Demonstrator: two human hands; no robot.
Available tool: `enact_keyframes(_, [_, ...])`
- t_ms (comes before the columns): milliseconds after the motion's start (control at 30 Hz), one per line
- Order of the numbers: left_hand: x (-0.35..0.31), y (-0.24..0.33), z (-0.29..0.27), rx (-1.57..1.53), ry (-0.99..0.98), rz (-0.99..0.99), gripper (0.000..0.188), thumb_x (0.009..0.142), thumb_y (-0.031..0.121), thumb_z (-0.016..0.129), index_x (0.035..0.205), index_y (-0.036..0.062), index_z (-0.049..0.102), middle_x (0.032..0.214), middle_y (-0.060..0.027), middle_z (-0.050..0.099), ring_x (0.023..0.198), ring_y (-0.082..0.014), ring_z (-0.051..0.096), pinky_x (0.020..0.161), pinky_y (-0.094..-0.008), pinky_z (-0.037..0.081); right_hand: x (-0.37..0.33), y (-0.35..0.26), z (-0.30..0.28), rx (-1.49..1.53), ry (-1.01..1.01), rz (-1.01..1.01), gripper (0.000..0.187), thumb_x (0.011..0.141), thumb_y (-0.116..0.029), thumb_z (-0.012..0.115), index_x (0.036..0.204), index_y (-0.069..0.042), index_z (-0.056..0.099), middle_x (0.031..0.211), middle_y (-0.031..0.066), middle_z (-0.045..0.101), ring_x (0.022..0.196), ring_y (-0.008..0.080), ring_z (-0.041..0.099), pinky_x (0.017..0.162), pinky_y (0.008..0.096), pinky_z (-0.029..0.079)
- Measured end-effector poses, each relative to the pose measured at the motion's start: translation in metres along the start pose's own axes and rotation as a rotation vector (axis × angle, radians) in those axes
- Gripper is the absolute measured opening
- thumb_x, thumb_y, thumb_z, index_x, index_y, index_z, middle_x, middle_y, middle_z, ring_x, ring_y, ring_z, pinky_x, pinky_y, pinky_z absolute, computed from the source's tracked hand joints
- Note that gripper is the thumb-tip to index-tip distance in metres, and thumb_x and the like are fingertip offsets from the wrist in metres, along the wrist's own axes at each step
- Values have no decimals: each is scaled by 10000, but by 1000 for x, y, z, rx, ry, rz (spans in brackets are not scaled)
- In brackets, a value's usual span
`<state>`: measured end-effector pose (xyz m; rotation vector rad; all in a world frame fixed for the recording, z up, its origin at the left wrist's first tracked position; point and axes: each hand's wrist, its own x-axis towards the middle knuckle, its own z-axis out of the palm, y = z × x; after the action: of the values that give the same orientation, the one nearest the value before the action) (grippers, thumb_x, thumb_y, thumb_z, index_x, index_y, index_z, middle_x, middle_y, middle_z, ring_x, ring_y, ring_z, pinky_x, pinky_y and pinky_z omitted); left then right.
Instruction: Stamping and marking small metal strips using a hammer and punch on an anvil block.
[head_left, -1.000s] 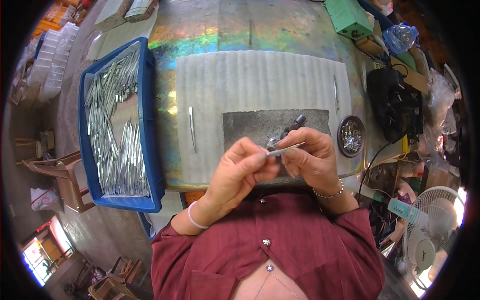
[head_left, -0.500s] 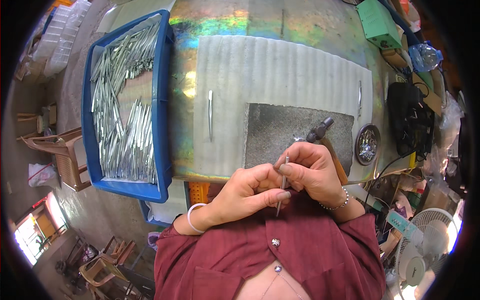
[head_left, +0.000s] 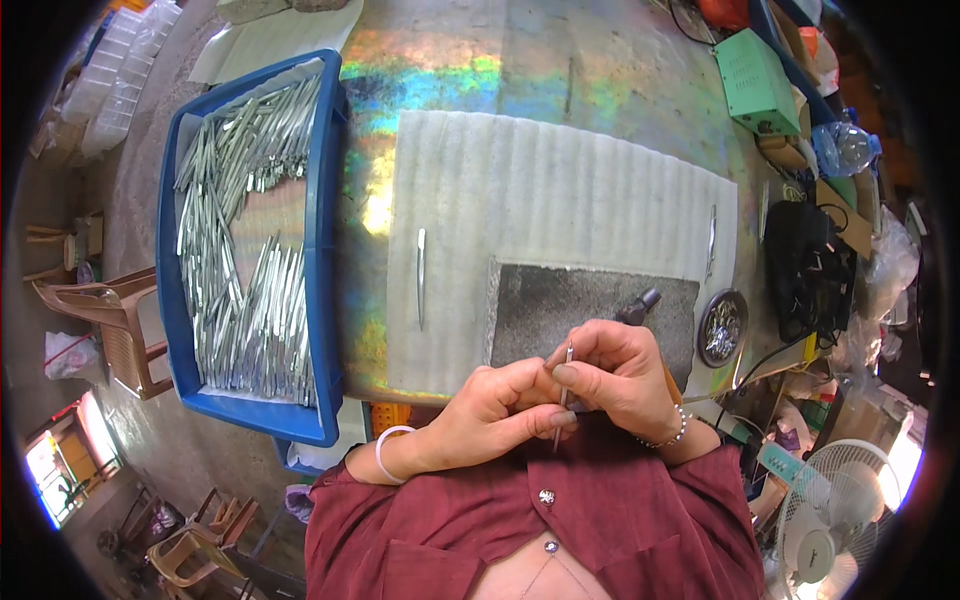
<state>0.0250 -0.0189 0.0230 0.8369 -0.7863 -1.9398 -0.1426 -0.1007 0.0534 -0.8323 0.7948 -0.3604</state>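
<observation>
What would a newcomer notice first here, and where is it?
The blue tray of silvery metal strips, at left, probably catches the eye first. Next comes the thin metal piece held by the left grip and right grip, at lower centre. A rainbow sheen colours the table beyond the white sheet.

A clear bottle [head_left: 843, 149] is near a green box [head_left: 757, 84], with a white fan [head_left: 814, 556] at lower right.

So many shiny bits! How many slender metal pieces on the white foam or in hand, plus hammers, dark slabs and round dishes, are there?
Slender metal pieces: 3 (1 held, 2 lying)
Hammer: 1
Dark slab: 1
Round dish: 1
Total: 6
</observation>
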Motion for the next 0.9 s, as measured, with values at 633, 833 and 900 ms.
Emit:
enact_keyframes(633, [32, 17, -4, -187, -61, -49, 152, 931, 91, 522, 1045, -8, 502, 879, -81, 626, 785, -125, 618, 656, -239, 511, 17, -21, 0, 33, 174, -103, 95, 868, -80, 617, 916, 0, 635, 718, -29, 523, 591, 32, 456, 521, 180, 359])
enact_keyframes(833, [34, 18, 0, -181, -48, -30, 133, 931, 87, 520, 1021, -9, 501, 863, -81, 625, 767, -122, 617, 647, -231, 509, 16, -20, -2, 25, 169, -104, 82, 867, -72, 617, 916, -9, 632, 731, -31, 516, 606, 30, 456, 525, 182, 359])
enact_keyframes(900, [35, 16, 0, -153, -15, -5, 108, 921, 82, 541, 973, -4, 501, 830, -66, 623, 730, -100, 608, 610, -212, 486, 16, -15, -2, 39, 224, -128, 74, 865, -70, 618, 917, -18, 624, 757, -31, 536, 619, 26, 465, 528, 177, 372])
